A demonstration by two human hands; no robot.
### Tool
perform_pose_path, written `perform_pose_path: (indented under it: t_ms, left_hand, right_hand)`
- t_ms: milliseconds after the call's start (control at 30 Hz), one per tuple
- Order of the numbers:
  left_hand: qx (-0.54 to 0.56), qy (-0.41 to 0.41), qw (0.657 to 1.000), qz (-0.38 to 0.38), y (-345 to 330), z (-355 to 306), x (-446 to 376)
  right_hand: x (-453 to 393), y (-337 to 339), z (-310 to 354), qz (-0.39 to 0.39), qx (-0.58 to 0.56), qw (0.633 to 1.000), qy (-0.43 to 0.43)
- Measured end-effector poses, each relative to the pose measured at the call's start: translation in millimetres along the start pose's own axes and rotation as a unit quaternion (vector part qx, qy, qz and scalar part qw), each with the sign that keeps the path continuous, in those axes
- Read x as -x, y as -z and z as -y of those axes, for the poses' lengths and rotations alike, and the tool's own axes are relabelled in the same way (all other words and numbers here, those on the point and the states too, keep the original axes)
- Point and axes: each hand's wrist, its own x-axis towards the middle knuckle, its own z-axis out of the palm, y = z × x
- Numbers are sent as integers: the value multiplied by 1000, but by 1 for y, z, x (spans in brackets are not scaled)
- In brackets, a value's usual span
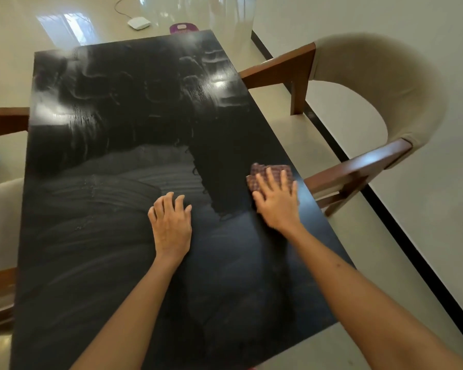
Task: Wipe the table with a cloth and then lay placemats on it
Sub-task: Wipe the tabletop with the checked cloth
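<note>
A black rectangular table (pixel 112 263) fills the view, streaked with damp wipe marks. A dark red checked cloth (pixel 261 170) lies near the table's right edge. My right hand (pixel 277 200) presses flat on the cloth with straight, spread fingers, covering its near part. My left hand (pixel 171 222) rests on the bare tabletop left of it, fingers slightly bent, holding nothing. No placemats are in view.
A beige chair with brown wooden arms (pixel 380 102) stands at the table's right side. Another chair (pixel 0 222) shows at the left edge. On the floor beyond the far end lie a white device with a cable (pixel 138 23) and a purple object (pixel 183 28).
</note>
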Motion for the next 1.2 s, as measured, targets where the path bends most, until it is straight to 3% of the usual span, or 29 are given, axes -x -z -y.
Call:
perform_pose_path:
  t_ms: [167, 233, 533, 700, 1067, 1200]
  left_hand:
    - [18, 1, 999, 28, 7, 0, 32]
    - [16, 0, 999, 35, 7, -1, 40]
    - [7, 1, 1000, 23, 6, -3, 43]
    - [30, 7, 999, 13, 6, -2, 44]
    - [44, 10, 999, 4, 6, -2, 45]
    - [48, 11, 999, 4, 6, -3, 44]
  right_hand:
    - [19, 10, -49, -3, -45, 991, -128]
    - [20, 11, -47, 4, -53, 989, -141]
    - [73, -19, 52, 29, 7, 994, 109]
    - [78, -21, 44, 26, 22, 985, 170]
    - [78, -6, -87, -32, -24, 994, -105]
    - [90, -6, -74, -33, -23, 994, -97]
